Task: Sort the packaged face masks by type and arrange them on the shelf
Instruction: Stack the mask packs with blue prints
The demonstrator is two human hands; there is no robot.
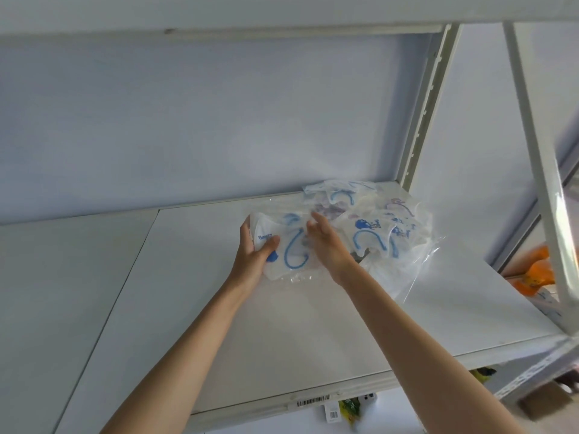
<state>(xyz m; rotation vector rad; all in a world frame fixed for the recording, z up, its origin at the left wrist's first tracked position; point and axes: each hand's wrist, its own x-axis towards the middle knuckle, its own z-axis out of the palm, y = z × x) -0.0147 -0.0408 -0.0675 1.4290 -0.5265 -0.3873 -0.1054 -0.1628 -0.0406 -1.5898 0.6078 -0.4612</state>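
Material: clear plastic packets with white masks and blue ear loops, heaped in a pile near the back right corner of the white shelf.
Step in hand: sorting, judged early; one packet is held just left of the pile, no sorted rows visible.
Left hand: curled closed around the packet's left edge, thumb on top, forearm reaching up from the shelf's front edge.
Right hand: fingers spread and loosely open, palm down on the packet's right side, gripping nothing that can be made out.
Next move: probably reading the print, then laying the packet on bare shelf toward the left.
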